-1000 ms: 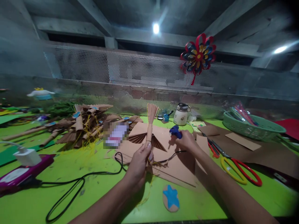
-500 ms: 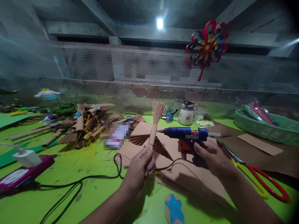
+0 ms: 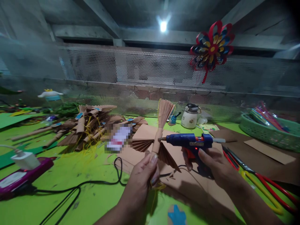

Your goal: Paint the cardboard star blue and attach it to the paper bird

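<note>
My left hand (image 3: 145, 170) is closed around the lower end of a brown paper craft figure (image 3: 156, 142), a rolled tube with a pleated fan on top and pleated wings at both sides. It stands roughly upright, leaning slightly right. Yellow string runs along the top fan and hangs below the hand. My right hand (image 3: 214, 165) grips a blue hot glue gun (image 3: 185, 141) with its red light lit and a glue stick out the back. The nozzle tip meets, or almost meets, the tube's right side. Brown paper sheets (image 3: 194, 190) lie beneath both hands.
Similar paper figures (image 3: 93, 122) are piled at the left. A purple power strip (image 3: 39, 170) with black cable lies front left. Red-and-yellow scissors (image 3: 260, 178) lie right, near a green basket (image 3: 269, 132). A white jug (image 3: 188, 118) stands behind, and a blue star piece (image 3: 177, 215) lies at the front.
The view has shifted slightly. The paper figure has tilted a little further right, and the glue gun nozzle sits lower along its tube.
</note>
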`<state>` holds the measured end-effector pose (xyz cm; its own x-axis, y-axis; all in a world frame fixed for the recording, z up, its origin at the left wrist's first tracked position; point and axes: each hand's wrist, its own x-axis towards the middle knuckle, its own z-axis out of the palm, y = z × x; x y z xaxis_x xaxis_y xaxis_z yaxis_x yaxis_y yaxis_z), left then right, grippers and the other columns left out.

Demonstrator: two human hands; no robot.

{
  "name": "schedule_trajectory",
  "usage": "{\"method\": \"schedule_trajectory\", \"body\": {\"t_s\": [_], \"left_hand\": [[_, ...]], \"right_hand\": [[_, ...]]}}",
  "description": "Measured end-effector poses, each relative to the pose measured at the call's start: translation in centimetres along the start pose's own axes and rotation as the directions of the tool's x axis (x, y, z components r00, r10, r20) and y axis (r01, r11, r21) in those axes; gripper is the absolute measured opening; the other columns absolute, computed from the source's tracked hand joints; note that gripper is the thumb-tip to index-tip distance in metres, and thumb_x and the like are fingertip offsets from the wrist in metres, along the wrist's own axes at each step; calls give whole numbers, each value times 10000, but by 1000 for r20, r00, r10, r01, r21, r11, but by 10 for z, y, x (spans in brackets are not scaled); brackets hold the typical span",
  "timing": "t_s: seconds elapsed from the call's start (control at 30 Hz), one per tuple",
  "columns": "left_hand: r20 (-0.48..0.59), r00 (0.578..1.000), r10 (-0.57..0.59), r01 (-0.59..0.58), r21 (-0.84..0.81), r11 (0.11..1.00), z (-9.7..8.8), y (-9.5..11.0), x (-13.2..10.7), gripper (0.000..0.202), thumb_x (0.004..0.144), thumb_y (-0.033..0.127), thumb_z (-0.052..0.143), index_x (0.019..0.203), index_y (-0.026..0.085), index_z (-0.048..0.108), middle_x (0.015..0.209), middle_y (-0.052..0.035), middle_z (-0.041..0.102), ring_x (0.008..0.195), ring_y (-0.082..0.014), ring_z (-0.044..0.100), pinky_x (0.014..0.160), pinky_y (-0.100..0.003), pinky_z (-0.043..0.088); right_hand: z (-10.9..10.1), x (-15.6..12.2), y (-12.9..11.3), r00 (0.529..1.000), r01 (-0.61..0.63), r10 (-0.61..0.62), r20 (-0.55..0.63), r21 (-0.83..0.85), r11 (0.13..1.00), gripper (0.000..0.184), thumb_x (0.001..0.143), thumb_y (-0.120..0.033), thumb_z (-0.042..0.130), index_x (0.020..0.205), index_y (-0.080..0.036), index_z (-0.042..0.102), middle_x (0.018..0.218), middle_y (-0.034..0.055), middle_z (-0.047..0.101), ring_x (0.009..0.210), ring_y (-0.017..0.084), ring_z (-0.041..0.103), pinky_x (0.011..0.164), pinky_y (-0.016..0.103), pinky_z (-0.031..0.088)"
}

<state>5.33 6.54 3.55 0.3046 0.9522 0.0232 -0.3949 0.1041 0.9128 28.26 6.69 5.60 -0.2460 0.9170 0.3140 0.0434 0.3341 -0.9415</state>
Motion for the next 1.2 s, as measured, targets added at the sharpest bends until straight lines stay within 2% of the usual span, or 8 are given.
{"method": "schedule_trajectory", "body": {"t_s": [0.13, 0.43, 0.63, 0.93, 1.1, 1.2], "left_hand": [[3, 1000, 4, -4, 10, 1000, 2, 3, -3, 423, 888, 513, 620, 666, 192, 457, 542, 54, 365, 524, -97, 236, 513, -219, 247], [16, 1000, 20, -20, 39, 999, 0, 1, -3, 435, 924, 521, 560, 662, 195, 440, 534, 61, 351, 518, -98, 225, 506, -229, 229], [17, 1000, 11, -11, 13, 1000, 2, 2, -6, 429, 930, 506, 554, 658, 194, 441, 534, 63, 343, 523, -101, 214, 513, -229, 235], [-1, 1000, 21, -21, -10, 1000, 2, 4, -3, 433, 889, 524, 610, 658, 191, 456, 519, 68, 343, 514, -94, 203, 503, -222, 228], [2, 1000, 8, -8, -2, 1000, 2, 3, -2, 467, 868, 548, 628, 630, 190, 446, 525, 65, 343, 518, -93, 203, 502, -216, 235], [0, 1000, 6, -6, -5, 1000, 2, 3, -3, 463, 864, 544, 636, 631, 189, 452, 526, 67, 337, 515, -92, 194, 495, -215, 228]], "right_hand": [[-1, -1, 1, 1000, -23, 23, 0, -20, 1000, 405, 953, -488, 539, 1017, -157, 763, 732, 84, 658, 681, 194, 575, 622, 320, 445], [-1, -2, 3, 999, -47, 47, -4, 12, 999, 424, 951, -500, 549, 1038, -135, 747, 680, 54, 613, 621, 150, 513, 569, 284, 355], [-1, 0, 4, 999, -47, 47, -24, 25, 999, 429, 945, -505, 559, 1023, -132, 754, 676, 50, 613, 605, 133, 504, 557, 270, 343], [1, -3, 2, 997, -74, 73, 34, 10, 997, 449, 932, -529, 569, 949, -123, 760, 655, 38, 575, 604, 129, 475, 565, 273, 332], [0, -1, 12, 997, -73, 74, -27, 39, 997, 380, 954, -477, 562, 998, -146, 743, 668, 38, 595, 628, 142, 505, 593, 283, 375], [-1, 0, 12, 996, -62, 65, -64, 46, 997, 403, 953, -491, 553, 1020, -139, 739, 659, 37, 593, 611, 139, 497, 572, 278, 373]]}}
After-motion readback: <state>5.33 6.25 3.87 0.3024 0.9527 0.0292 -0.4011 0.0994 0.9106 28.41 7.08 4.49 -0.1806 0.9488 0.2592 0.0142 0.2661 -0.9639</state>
